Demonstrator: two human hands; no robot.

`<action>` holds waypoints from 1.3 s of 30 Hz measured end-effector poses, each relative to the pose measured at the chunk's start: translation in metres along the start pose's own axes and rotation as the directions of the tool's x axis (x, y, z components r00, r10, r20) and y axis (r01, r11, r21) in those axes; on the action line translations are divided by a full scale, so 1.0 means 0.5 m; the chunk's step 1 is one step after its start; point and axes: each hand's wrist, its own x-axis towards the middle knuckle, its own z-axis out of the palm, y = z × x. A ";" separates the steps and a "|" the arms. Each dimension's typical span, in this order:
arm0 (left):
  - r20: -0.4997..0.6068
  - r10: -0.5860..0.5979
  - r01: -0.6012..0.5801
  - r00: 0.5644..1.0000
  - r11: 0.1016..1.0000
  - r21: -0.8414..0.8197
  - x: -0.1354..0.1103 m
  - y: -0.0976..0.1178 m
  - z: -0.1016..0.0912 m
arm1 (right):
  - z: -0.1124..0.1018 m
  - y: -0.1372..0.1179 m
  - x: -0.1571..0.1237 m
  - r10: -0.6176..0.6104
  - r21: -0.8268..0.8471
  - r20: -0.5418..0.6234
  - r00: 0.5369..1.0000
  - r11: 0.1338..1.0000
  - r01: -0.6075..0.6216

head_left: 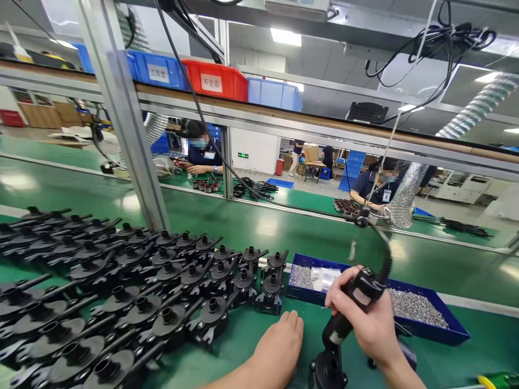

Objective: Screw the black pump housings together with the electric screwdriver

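My right hand [375,327] is wrapped around a black electric screwdriver [365,289] whose cable rises from its top. The screwdriver is tilted, its lower end above a black round housing [329,371] with a short tube on top, at the bottom edge of the view. Left of that housing, my left hand [279,343] is low over the green mat, fingers together and curled down. Whatever they may hold is hidden. Many matching black housings [168,319] stand in rows on the left. Behind the screwdriver, a blue tray [456,337] contains small metal screws [416,308] and clear plastic pieces [324,278].
A green-handled tool [500,380] lies at the lower right. An aluminium post [125,113] rises behind the housings. Overhead, a shelf carries blue bins and a red bin [217,80]. Two co-workers sit across the bench, near a silver duct [407,194].
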 end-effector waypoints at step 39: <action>0.405 -0.207 0.429 0.890 0.083 -0.900 -0.026 0.034 0.028 | 0.030 -0.029 -0.042 0.027 0.032 -0.038 0.999 0.999 -0.026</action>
